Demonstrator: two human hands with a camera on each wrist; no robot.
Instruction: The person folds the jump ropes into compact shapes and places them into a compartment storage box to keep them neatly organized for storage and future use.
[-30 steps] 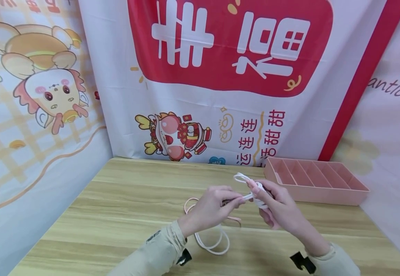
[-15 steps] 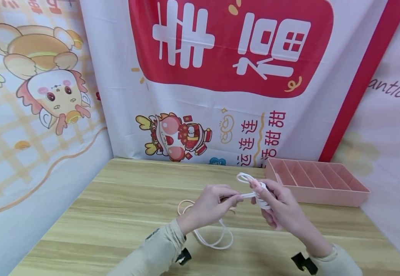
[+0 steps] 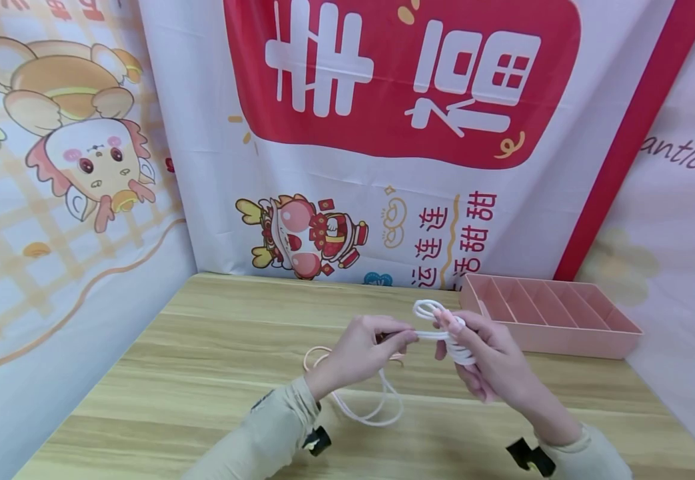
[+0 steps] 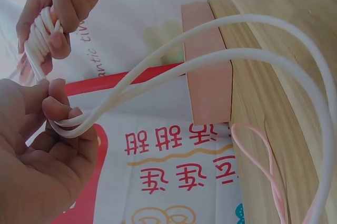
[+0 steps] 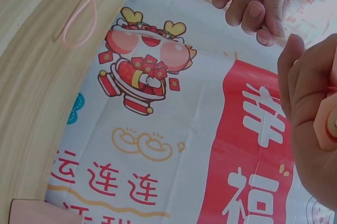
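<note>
My right hand [image 3: 497, 357] grips a bundle of white cord [image 3: 460, 353] in several wraps, with a small loop standing out above the fingers. A pink piece with a six-sided end [image 5: 324, 121] shows in that hand in the right wrist view. My left hand [image 3: 359, 350] pinches doubled strands of the same cord, held taut toward the bundle. From the left fingers two white strands [image 4: 231, 54] hang in a wide arc. The cord turns pink toward a twisted loop [image 4: 258, 137], low over the wooden table [image 3: 215, 360].
A pink divided box [image 3: 563, 333] stands at the table's back right, just beyond my right hand. Printed cloth hangings [image 3: 335, 173] enclose the table at the back and both sides. Slack cord [image 3: 371, 421] trails beneath my left forearm.
My left hand has drawn slightly left and up, lengthening the taut strands between the hands. The right hand has shifted slightly right with the bundle, and the slack cord has swung left.
</note>
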